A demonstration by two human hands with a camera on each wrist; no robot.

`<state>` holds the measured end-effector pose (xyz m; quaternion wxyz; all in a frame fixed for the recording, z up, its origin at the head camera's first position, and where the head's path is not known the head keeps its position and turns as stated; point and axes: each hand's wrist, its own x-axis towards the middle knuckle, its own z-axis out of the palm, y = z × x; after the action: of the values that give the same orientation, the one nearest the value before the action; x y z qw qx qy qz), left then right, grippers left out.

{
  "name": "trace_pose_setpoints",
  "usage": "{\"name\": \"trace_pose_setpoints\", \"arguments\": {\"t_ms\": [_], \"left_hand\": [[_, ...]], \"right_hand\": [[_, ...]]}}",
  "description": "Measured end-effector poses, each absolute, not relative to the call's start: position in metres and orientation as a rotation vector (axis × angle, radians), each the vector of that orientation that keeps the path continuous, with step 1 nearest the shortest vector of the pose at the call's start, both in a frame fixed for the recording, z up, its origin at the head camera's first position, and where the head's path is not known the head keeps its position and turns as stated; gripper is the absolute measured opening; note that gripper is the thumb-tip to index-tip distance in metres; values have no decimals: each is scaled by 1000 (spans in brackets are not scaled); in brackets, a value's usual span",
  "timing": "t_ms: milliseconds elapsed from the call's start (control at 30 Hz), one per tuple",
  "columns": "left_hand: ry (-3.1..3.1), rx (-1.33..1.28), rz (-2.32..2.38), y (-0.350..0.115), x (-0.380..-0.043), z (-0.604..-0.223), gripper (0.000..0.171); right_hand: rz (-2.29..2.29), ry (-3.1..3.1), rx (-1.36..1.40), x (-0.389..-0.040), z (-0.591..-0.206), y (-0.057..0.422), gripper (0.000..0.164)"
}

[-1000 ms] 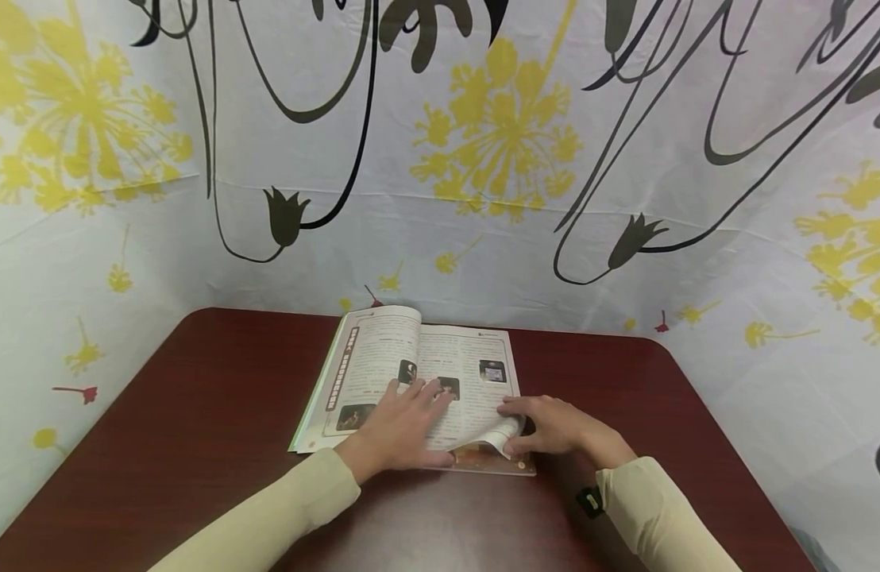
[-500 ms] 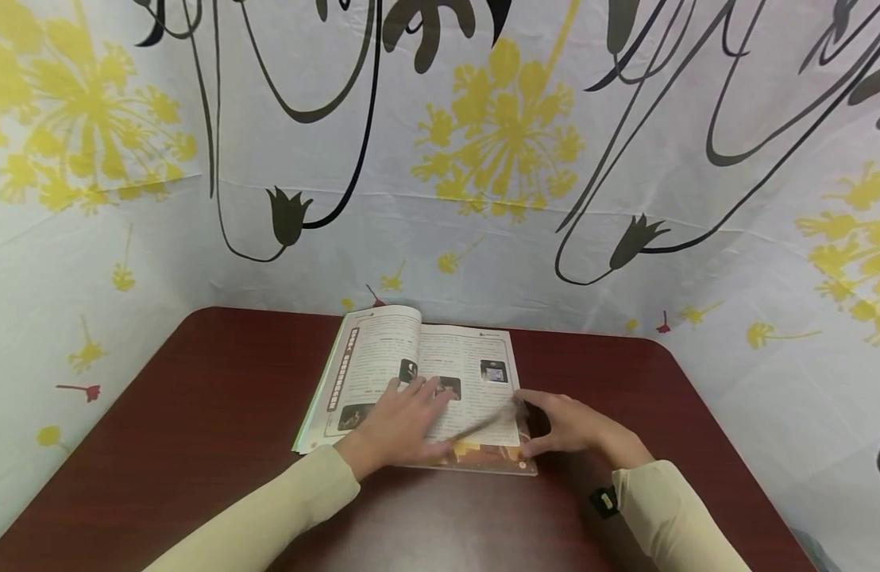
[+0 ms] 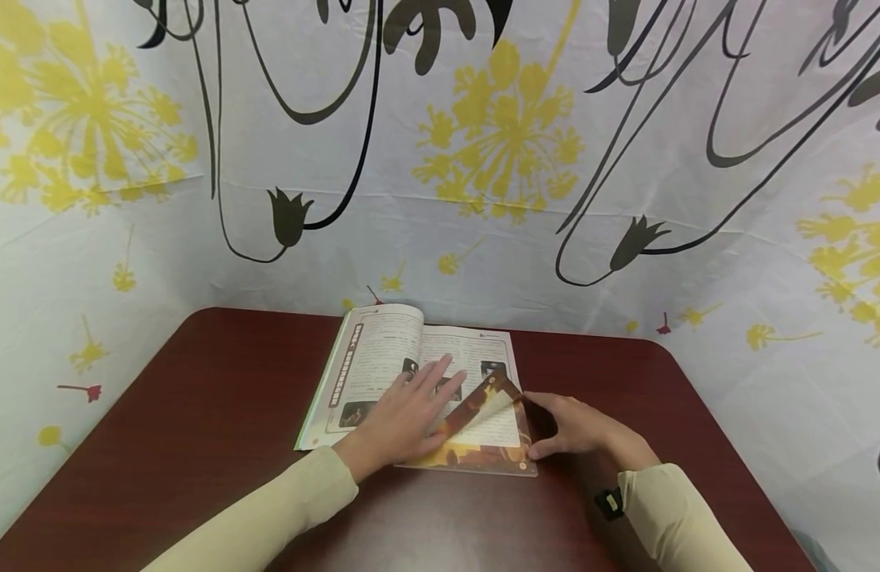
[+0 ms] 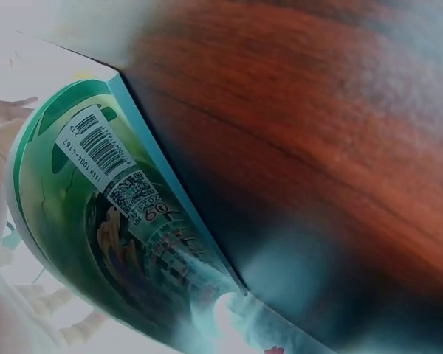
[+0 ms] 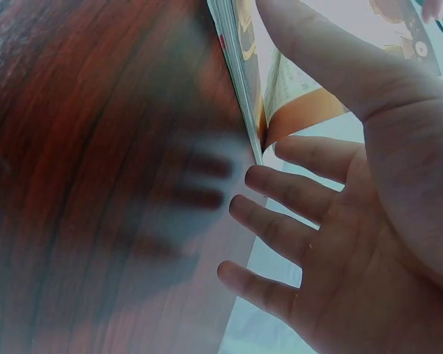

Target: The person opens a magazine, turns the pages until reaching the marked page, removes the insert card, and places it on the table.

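Note:
An open magazine (image 3: 450,342) lies on the dark red table, printed columns and small photos on both pages. My left hand (image 3: 403,409) rests across its lower middle, fingers spread. Beside that hand, the lower corner of a right-hand page (image 3: 474,403) is folded up and over, baring a brown and orange border. My right hand (image 3: 583,429) is at the magazine's right edge, thumb low and fingertips close to the folded page. In the right wrist view its fingers (image 5: 280,236) are extended and grip nothing. The left wrist view shows the green back cover (image 4: 74,206) with a barcode, curving upward.
The table (image 3: 218,413) has rounded far corners. A white cloth (image 3: 383,262) with yellow flowers and dark curling stems hangs behind it and at both sides. A dark band (image 3: 610,504) is on the right wrist, by the pale sleeve.
The lower corner of the right-hand page has gone from curled at my right fingers to folded over leftward. My right hand has drawn slightly right; my left fingers have shifted up the page.

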<state>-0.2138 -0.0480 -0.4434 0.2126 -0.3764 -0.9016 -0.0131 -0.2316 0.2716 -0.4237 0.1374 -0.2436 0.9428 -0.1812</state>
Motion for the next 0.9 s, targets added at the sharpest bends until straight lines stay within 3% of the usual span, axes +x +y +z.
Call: {"name": "trace_pose_setpoints", "arguments": {"t_ms": [100, 333, 733, 900], "left_hand": [[-2435, -1070, -68, -49, -215, -444, 81], [-2356, -1143, 20, -49, -216, -442, 54], [-2329, -1250, 302, -51, -215, -440, 23], [-2398, -1219, 333, -52, -213, -436, 21]], "right_hand": [[-515, 2737, -704, -231, -424, 271, 104], [-518, 2731, -767, -232, -425, 268, 99], [-445, 2606, -930, -230, -422, 255, 78], [-443, 2598, -885, -230, -423, 252, 78]]}}
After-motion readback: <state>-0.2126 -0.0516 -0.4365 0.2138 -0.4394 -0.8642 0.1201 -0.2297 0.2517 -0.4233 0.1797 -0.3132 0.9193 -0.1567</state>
